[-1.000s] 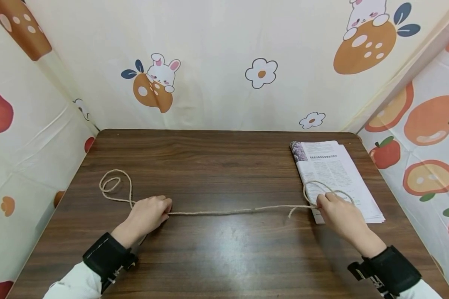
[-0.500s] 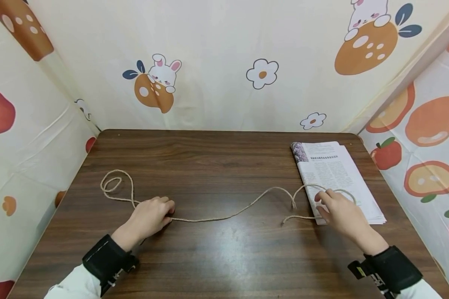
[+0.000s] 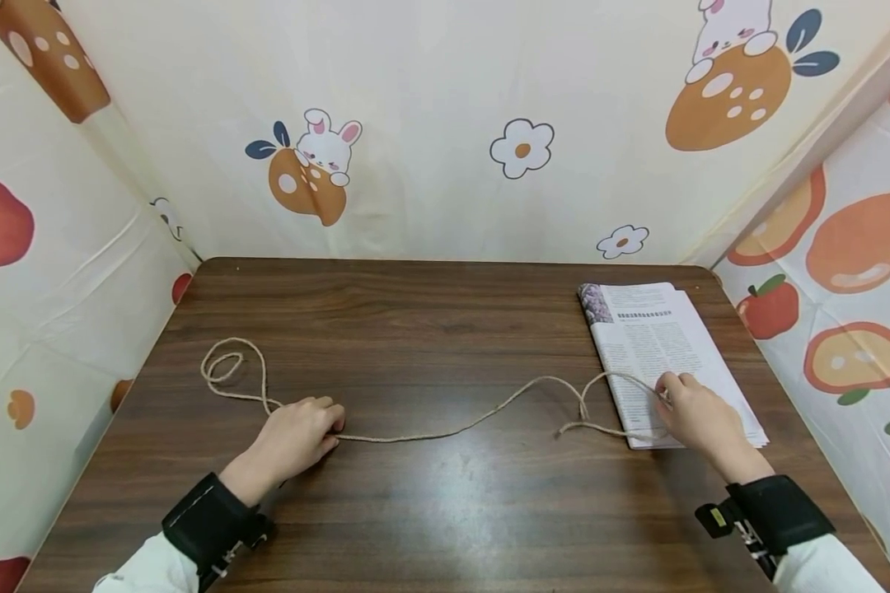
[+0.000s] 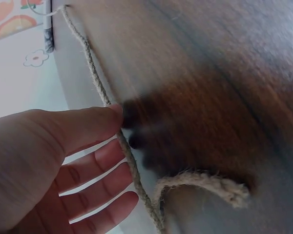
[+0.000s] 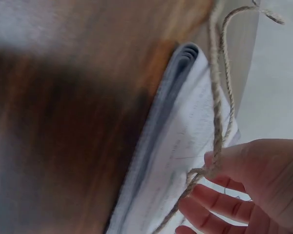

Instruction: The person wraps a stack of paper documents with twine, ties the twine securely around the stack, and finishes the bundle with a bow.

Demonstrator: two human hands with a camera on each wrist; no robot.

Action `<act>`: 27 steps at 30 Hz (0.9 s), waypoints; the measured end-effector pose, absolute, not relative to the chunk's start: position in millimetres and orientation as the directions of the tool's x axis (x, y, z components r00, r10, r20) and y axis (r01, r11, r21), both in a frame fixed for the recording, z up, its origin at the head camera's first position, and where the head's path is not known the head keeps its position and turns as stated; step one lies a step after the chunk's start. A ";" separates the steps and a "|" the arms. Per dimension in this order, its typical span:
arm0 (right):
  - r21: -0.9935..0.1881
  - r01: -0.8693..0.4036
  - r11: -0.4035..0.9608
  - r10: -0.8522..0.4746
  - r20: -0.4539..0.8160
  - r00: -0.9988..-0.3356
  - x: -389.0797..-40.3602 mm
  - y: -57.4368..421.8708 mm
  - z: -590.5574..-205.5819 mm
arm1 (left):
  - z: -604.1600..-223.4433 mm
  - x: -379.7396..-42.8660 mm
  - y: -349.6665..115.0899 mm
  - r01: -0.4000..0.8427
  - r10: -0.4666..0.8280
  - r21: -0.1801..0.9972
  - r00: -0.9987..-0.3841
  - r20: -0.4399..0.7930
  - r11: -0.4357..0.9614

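Note:
A thin beige rope (image 3: 415, 438) runs slack across the table between the two hands. My left hand (image 3: 297, 436) pinches it at the left; in the left wrist view the thumb (image 4: 95, 124) lies over the strand, and a frayed end (image 4: 205, 183) curves away beyond the fingers. Past this hand the rope lies in a loose coil (image 3: 226, 339). Over the folded newspaper, my right hand (image 3: 700, 416) holds the rope between thumb and fingers. In the right wrist view, two strands (image 5: 216, 97) run upward from near the thumb, and another passes below the fingers.
The newspaper (image 3: 641, 329) lies at the right side of the brown wooden table (image 3: 415, 329). Behind the table hangs a pale printed curtain (image 3: 430, 123), with more printed cloth (image 3: 860, 362) at both sides. Black bands (image 3: 211, 515) with cameras wrap the wrists.
The rope was taut between the hands, then went slack and bowed away as the right fingers loosened. The right hand has since shifted slightly right and grips the rope again. The left hand stays almost still.

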State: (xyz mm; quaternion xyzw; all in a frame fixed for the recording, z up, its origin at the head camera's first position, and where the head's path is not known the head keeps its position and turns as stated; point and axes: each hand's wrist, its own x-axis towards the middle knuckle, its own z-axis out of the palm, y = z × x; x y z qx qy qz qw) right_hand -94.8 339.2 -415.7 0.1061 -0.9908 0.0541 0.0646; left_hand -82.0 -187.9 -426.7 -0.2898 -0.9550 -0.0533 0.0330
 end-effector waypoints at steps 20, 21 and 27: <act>-0.142 -0.120 0.983 -0.119 0.018 -0.993 -74.7 362.4 -416.0 | -430.3 -80.8 -187.9 0.541 0.530 0.080 -0.839 0.128 0.837; -0.142 -0.103 0.985 -0.104 -0.002 -0.995 -73.1 366.0 -414.3 | -430.3 -80.9 -187.9 0.541 0.530 0.080 -0.838 0.128 0.837; -0.129 -0.022 0.991 -0.030 -0.060 -0.998 -63.9 384.6 -408.2 | -430.4 -81.4 -187.9 0.540 0.529 0.080 -0.839 0.122 0.838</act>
